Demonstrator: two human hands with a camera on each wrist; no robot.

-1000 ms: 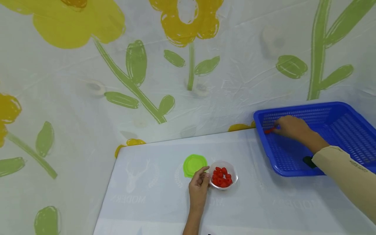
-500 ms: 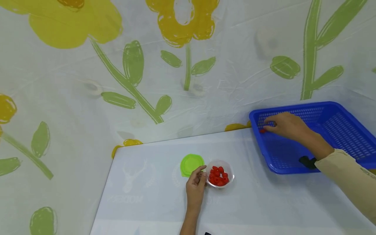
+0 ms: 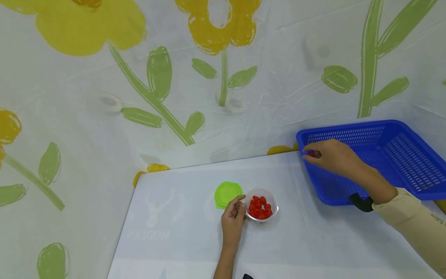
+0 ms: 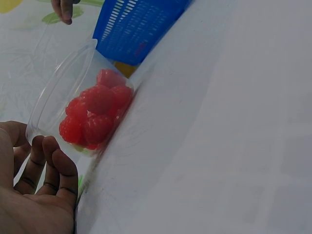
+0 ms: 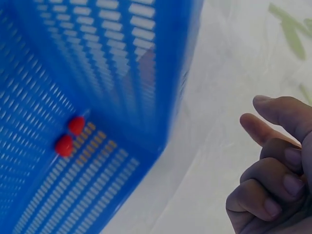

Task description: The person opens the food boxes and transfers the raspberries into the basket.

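My left hand (image 3: pixel 232 223) holds the left rim of a clear plastic tub (image 3: pixel 271 197), thumb and fingers bent at its edge. Red raspberries (image 4: pixel 97 109) fill the lower part of this tub, which stands on the table. My right hand (image 3: pixel 332 157) is over the left end of a blue basket (image 3: pixel 390 155). Its thumb and index finger are spread apart with nothing between them, while the other fingers are bent. In the right wrist view, that hand (image 5: pixel 275 165) is outside the basket wall, and two red raspberries (image 5: pixel 63 145) lie in the basket.
A bright green lid (image 3: pixel 227 192) lies left of the tub, partly behind my left fingers. White cloth covers the table (image 3: pixel 181 240). Behind it hangs a flower-print sheet (image 3: pixel 265 128). The basket stands at the table's back right.
My right hand has shifted left and risen toward the basket's left rim, and the red berry there stays in the basket. My left hand and the tub keep their places.
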